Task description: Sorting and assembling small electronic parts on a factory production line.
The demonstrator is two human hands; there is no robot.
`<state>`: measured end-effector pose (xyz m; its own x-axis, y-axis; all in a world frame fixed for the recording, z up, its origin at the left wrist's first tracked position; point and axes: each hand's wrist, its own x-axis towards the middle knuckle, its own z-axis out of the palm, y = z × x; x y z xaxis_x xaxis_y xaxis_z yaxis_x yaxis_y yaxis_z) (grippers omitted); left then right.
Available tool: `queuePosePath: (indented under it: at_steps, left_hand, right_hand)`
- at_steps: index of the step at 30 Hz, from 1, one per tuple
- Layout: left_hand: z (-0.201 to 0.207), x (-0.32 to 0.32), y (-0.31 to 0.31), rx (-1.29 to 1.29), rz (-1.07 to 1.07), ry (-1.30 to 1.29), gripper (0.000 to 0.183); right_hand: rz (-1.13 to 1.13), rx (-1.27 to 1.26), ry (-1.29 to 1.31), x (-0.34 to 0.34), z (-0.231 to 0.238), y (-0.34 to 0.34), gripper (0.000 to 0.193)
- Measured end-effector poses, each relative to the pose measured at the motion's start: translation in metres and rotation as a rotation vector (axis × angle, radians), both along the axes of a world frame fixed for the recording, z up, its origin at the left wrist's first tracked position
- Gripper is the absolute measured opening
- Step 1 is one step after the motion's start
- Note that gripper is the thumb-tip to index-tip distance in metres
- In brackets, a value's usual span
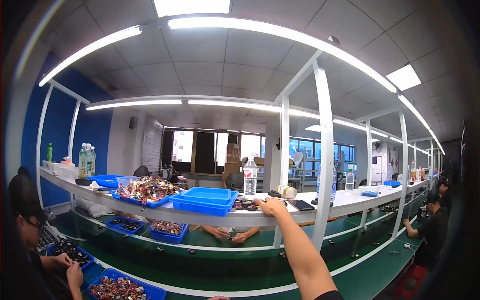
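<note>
My right arm stretches up to the white shelf, and my right hand [271, 206] is at its front edge with the fingers bent down. Whatever the fingers close on is too small and covered to make out. Small dark parts [245, 205] lie on the shelf just left of the hand. A roll of tape [287, 191] and a dark flat phone-like slab [302, 205] are close on its right. Only a sliver of my left hand [218, 298] shows at the lower edge; its fingers are hidden.
Stacked blue trays [205, 208] and a heaped tray of small colourful parts [145, 190] stand left on the shelf. A water bottle [250, 176] rises behind my hand. A white post [324, 150] stands right. Below runs a green conveyor [215, 267]; co-workers sit left, opposite and right.
</note>
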<state>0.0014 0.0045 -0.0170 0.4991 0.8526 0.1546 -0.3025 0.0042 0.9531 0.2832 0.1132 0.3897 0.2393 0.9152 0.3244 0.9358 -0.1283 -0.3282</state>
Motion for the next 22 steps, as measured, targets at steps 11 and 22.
queuePosePath:
  at_steps: [11, 22]
  left_hand:
    - [-0.010, -0.002, 0.003, -0.005, 0.001, 0.013, 0.026]
    - [-0.001, -0.002, 0.009, -0.123, -0.051, 0.043, 0.029]
  right_hand:
    - [0.021, 0.621, -0.165, 0.027, 0.011, -0.002, 0.049]
    - [-0.201, -0.174, -0.150, 0.116, 0.015, -0.045, 0.089]
